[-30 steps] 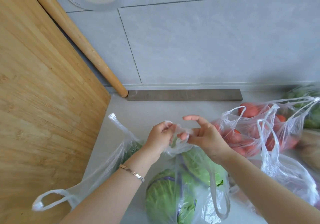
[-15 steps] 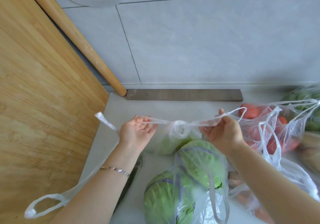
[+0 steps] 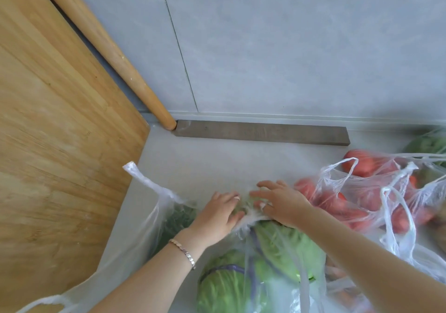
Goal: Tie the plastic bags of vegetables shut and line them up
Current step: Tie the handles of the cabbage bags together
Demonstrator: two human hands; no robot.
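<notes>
While the left hand (image 3: 217,213) and right hand (image 3: 280,204), grips spread, press a seemingly knotted bag (image 3: 247,205), the cabbage bag (image 3: 277,247) at six o'clock and tomato bag (image 3: 362,199) at three look untied.

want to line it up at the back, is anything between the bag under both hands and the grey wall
Nothing visible blocks it. Only bare pale countertop lies between the clear plastic bag of greens and the grey tiled wall, where a flat dark wooden strip lines its foot.
</notes>
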